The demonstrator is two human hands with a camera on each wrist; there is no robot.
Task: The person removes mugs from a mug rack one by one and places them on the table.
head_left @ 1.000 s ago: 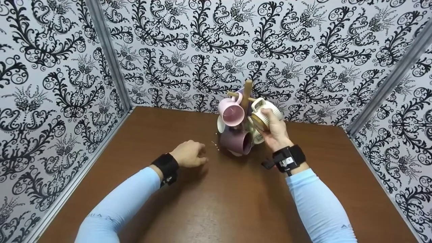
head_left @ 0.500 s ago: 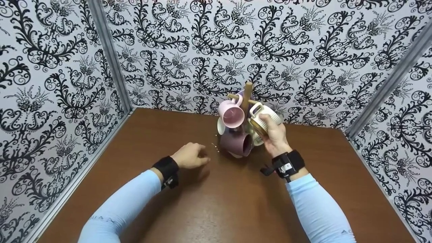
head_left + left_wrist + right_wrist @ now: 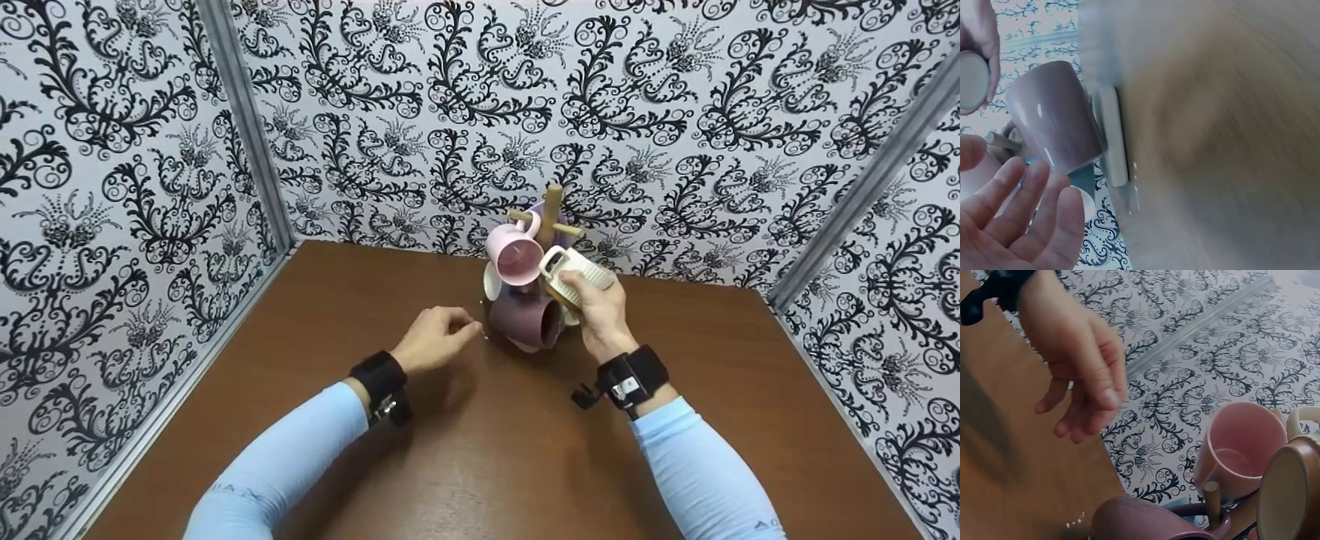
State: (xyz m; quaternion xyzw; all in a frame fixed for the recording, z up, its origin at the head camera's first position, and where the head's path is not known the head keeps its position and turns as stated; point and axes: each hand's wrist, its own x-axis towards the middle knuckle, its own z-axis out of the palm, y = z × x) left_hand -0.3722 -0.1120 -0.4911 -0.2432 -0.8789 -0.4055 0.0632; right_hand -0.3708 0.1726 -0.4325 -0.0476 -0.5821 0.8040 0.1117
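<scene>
In the head view my right hand (image 3: 604,311) grips a cream ribbed mug (image 3: 592,271) by its body, thumb on the side. Its handle points up and left, below a bare right peg (image 3: 571,230) of the wooden mug tree (image 3: 553,202). The mug's tan-rimmed base (image 3: 1283,495) shows in the right wrist view. A pink mug (image 3: 516,259) hangs on the upper left, and a purple mug (image 3: 521,315) lower down. My left hand (image 3: 439,337) hovers left of the tree, fingers loosely bent and holding nothing; its palm (image 3: 1022,225) shows in the left wrist view.
White mugs (image 3: 491,281) hang partly hidden behind the front ones. Small white specks (image 3: 1135,185) lie on the brown table (image 3: 465,465) by the tree's base (image 3: 1114,138). Patterned walls (image 3: 420,90) with grey corner strips (image 3: 244,120) enclose the back and sides.
My right hand has brought the cream mug down and slightly left, its handle now away from the upper right peg. My left hand has moved slightly right, toward the tree.
</scene>
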